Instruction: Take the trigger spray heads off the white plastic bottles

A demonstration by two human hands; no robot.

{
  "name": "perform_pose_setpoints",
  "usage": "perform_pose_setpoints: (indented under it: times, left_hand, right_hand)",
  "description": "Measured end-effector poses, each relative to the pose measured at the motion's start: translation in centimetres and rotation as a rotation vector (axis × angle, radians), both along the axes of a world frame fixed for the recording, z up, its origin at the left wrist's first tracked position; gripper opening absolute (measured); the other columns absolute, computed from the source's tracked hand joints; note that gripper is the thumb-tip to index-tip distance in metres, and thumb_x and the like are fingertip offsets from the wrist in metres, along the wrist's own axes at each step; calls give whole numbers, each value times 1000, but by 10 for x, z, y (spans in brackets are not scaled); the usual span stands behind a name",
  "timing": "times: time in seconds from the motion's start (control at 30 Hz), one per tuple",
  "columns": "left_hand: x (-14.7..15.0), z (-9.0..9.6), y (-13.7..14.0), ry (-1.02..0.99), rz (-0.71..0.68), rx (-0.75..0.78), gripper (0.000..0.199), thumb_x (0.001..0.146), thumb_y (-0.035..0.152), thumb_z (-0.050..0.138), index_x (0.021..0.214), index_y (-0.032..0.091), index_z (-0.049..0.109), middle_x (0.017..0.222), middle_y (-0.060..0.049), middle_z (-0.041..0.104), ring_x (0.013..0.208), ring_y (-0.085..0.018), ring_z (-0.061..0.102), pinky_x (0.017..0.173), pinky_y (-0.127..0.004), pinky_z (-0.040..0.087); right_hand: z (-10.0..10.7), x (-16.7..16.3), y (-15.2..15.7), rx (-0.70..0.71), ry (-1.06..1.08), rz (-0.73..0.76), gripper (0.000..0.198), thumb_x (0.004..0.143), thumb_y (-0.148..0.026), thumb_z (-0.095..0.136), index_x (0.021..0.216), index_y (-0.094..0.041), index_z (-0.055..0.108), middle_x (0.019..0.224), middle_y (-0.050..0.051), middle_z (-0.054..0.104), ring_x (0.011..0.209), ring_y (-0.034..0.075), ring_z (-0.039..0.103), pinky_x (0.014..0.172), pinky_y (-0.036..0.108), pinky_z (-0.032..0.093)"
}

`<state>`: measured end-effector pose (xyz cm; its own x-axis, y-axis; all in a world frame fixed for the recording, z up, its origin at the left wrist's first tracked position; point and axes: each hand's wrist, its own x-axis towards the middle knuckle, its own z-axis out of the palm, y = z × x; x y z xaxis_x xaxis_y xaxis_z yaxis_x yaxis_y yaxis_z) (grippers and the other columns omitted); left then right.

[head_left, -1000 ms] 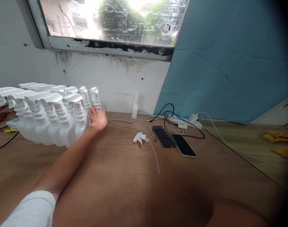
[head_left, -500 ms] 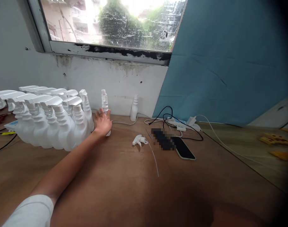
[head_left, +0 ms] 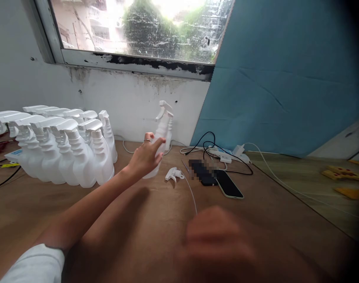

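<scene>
My left hand [head_left: 147, 157] is closed around a white spray bottle [head_left: 160, 127] with its trigger head on, lifted and tilted to the right. Behind it, partly covered, another white bottle [head_left: 169, 135] stands against the wall. A loose white trigger sprayer [head_left: 174, 173] lies on the table to the right of the held bottle, its thin clear tube [head_left: 193, 192] stretching toward me. In the lower right my right hand [head_left: 217, 236] is smeared by motion, so its fingers cannot be made out.
Several white spray bottles [head_left: 82, 161] stand in rows at the left. A phone [head_left: 230, 184] lies on the brown table [head_left: 132, 243] beside a dark, partly blurred object [head_left: 207, 180]. Black and white cables [head_left: 241, 173] and a power strip [head_left: 241, 157] are behind them.
My left hand has moved right from beside the bottle rows, carrying the spray bottle up off the table. My right hand has come into view from the lower right.
</scene>
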<state>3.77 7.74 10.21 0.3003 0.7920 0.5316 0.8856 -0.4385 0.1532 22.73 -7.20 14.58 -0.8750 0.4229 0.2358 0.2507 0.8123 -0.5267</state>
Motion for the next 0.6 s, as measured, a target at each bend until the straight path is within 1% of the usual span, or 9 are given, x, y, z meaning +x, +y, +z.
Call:
perform_pose_setpoints:
  times: [0.1, 0.13, 0.17, 0.2, 0.23, 0.3, 0.4, 0.5, 0.6]
  left_hand:
    - [10, 5, -23, -3, -136, 12, 39, 87, 28, 53, 124, 30, 44, 131, -10, 32, 70, -13, 60, 62, -34, 54]
    - [13, 6, -30, -1, -175, 24, 39, 87, 27, 53, 124, 31, 44, 131, -9, 32, 72, -14, 60, 61, -33, 55]
    - [15, 6, -36, 3, -213, 38, 38, 87, 27, 53, 124, 31, 44, 132, -9, 32, 75, -14, 60, 61, -33, 55]
    - [17, 5, -42, 7, -249, 51, 38, 88, 27, 52, 125, 32, 45, 133, -9, 31, 78, -15, 60, 60, -32, 55]
    - [19, 4, -46, 13, -284, 62, 37, 89, 27, 51, 125, 32, 45, 135, -9, 30, 80, -15, 60, 60, -32, 55]
    - [22, 2, -53, 17, -344, 69, 36, 90, 28, 49, 126, 32, 45, 136, -9, 29, 81, -16, 59, 58, -32, 55]
    - [24, -1, -57, 17, -407, 58, 36, 90, 29, 50, 125, 32, 46, 135, -8, 30, 83, -16, 59, 57, -31, 55]
    - [26, -4, -59, 23, -448, 39, 37, 88, 28, 53, 124, 32, 47, 135, -8, 31, 85, -16, 58, 57, -30, 55]
    - [27, -5, -61, 18, -471, 26, 37, 88, 28, 54, 124, 32, 48, 134, -8, 33, 83, -15, 57, 58, -29, 55]
  right_hand:
    - [0, 9, 46, 92, 293, -624, 16, 92, -32, 51, 93, -26, 66, 76, 2, 64, 69, 15, 59, 59, 25, 46]
    - [0, 15, 63, 152, 425, -792, 16, 90, -36, 55, 96, -25, 65, 78, 2, 64, 69, 15, 59, 61, 27, 47]
    - [-2, 21, 80, 178, 497, -875, 21, 86, -41, 60, 99, -25, 64, 83, 4, 65, 70, 16, 59, 64, 28, 49]
    - [-4, 27, 94, 164, 553, -885, 28, 81, -45, 65, 100, -24, 63, 88, 5, 66, 72, 17, 61, 67, 31, 50]
    - [-6, 32, 106, 101, 584, -865, 35, 76, -48, 70, 99, -23, 63, 91, 5, 67, 77, 19, 62, 72, 32, 51]
    - [-10, 39, 119, -103, 634, -753, 41, 71, -51, 74, 99, -23, 63, 95, 6, 68, 89, 23, 64, 80, 35, 52]
    - [-11, 36, 117, -319, 720, -613, 41, 69, -50, 76, 98, -23, 65, 99, 5, 69, 96, 24, 64, 83, 37, 53]
    - [-8, 27, 106, -400, 829, -602, 35, 70, -46, 76, 93, -21, 66, 102, 6, 68, 93, 23, 65, 80, 36, 54]
    - [-5, 21, 101, -483, 906, -592, 33, 73, -50, 72, 88, -21, 64, 98, 6, 68, 91, 23, 66, 78, 37, 55]
